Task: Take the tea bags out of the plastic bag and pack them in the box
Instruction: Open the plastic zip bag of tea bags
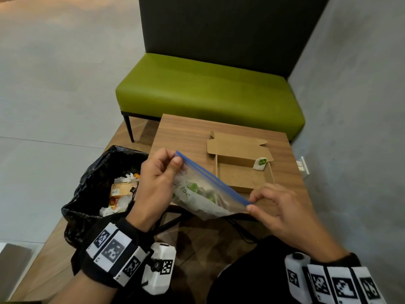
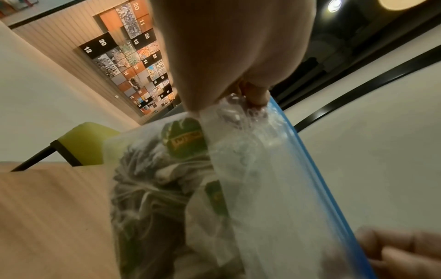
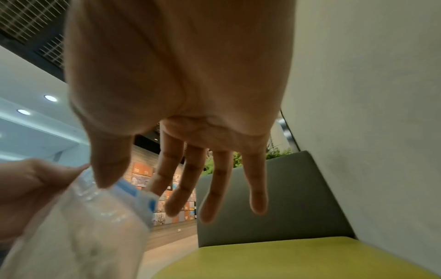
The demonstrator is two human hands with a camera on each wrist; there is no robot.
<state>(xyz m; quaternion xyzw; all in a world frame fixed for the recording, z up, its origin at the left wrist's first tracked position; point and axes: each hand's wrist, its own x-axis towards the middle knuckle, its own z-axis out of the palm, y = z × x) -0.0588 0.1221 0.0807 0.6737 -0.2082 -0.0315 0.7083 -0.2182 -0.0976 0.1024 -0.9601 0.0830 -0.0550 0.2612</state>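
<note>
Bag (image 1: 203, 189) held above box (image 1: 241, 172), pinched at both seal ends by left hand (image 1: 156, 185) and right hand (image 1: 282, 212). Risk: seal bursting open, tea bags (image 1: 197, 189) spilling beside box.

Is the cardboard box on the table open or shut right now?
Open. The cardboard box has its lid folded back flat, showing its inside, with one tea bag at the far right corner.

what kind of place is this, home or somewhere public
Probably public, a lounge or seating nook in an office or mall rather than a home: a green padded bench against a dark high partition, a numbered photo-panel wall display, and recessed ceiling lights over an open hall.
</note>
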